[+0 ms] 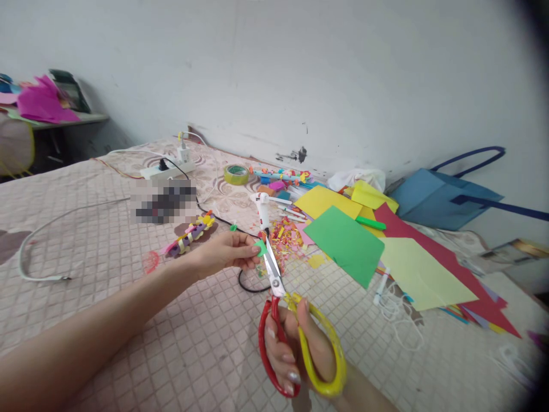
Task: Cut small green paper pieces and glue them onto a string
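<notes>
My left hand [227, 253] pinches a small green paper piece [259, 248] between thumb and fingers. My right hand [295, 352] grips scissors [283, 312] with one red and one yellow handle; their blades point up and away, and the tips meet the green piece. Both hands hover above a pink quilted bedspread [128, 297]. Just beyond the blades lie a heap of coloured paper scraps [289, 240] and a white glue gun [262, 209].
Green [345, 240], yellow [424, 272] and red [446, 257] paper sheets lie to the right, with a blue bag [441, 197] behind them. A tape roll [236, 174], a power strip [167, 170], cables, markers and a colourful paper chain [191, 234] sit further back. A wall rises behind.
</notes>
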`<state>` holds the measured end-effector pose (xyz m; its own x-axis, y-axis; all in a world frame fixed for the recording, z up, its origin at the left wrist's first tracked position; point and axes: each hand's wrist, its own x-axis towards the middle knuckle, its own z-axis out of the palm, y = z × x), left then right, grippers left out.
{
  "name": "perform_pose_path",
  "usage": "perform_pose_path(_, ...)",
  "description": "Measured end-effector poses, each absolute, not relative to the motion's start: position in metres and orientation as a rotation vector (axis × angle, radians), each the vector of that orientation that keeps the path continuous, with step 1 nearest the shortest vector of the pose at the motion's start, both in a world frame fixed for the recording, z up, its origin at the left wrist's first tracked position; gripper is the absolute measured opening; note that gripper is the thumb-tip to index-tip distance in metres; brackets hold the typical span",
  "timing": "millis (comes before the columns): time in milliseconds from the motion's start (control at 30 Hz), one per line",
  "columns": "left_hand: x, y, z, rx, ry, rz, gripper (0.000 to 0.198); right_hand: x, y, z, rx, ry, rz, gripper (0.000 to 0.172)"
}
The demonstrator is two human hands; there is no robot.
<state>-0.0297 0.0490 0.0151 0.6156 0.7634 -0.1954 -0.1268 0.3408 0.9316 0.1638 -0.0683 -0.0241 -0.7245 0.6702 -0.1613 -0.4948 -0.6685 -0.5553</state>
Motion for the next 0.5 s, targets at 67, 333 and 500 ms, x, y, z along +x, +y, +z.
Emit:
perform_pose_path(67,-0.030,0.049,0.016,1.069,0.712,0.647,0.019,0.163,-0.069,-0.026,-0.467,-0.634,2.344,0.053)
perform_pose_path(333,-0.034,0.052,0.018,1.114,0.711,0.622,0.017,0.161,-0.070,-0.029,-0.469,-0.582,2.360,0.053)
perform_pose_path(500,-0.038,0.054,0.023,1.176,0.710,0.578,0.018,0.163,-0.071,-0.036,-0.437,-0.593,2.366,0.052)
